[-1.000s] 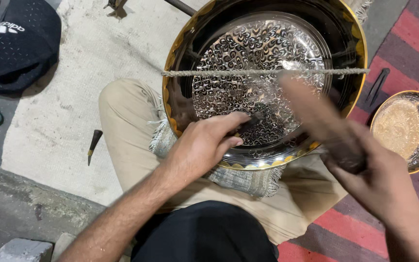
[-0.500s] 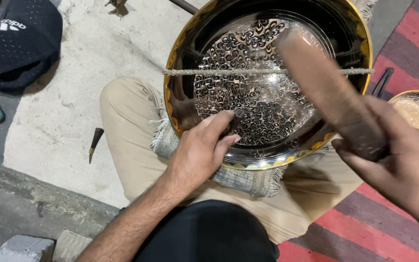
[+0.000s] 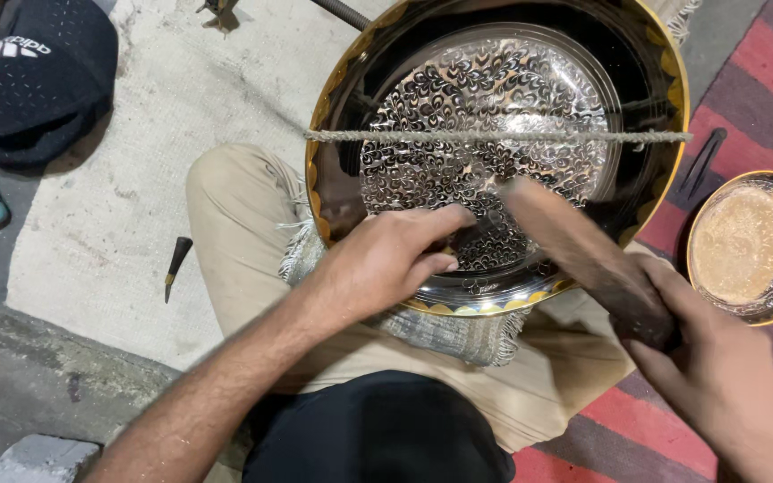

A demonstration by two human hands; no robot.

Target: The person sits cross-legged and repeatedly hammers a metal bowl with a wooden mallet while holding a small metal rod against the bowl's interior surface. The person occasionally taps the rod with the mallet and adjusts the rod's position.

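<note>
A large round metal tray (image 3: 494, 98) with a gold rim lay tilted on the person's lap, resting on a fringed cloth (image 3: 440, 326), with a rope (image 3: 494, 137) stretched across its face. The left hand (image 3: 386, 264) pressed on the tray's lower part, fingers curled together around something small and dark against the metal; what it was could not be told. The right hand (image 3: 709, 367) was wrapped tightly around the end of a wooden mallet (image 3: 583, 255), whose blurred head sat over the tray just beside the left fingertips. The flat centre was already covered in a dense curled pattern, while the sloping band around it looked plain, so the work seemed well advanced there but unfinished outward. A smaller bowl (image 3: 749, 246) sat on the striped rug (image 3: 744, 116) at the right, a dark cap (image 3: 38, 80) and a small pointed tool (image 3: 174, 264) at the left.
</note>
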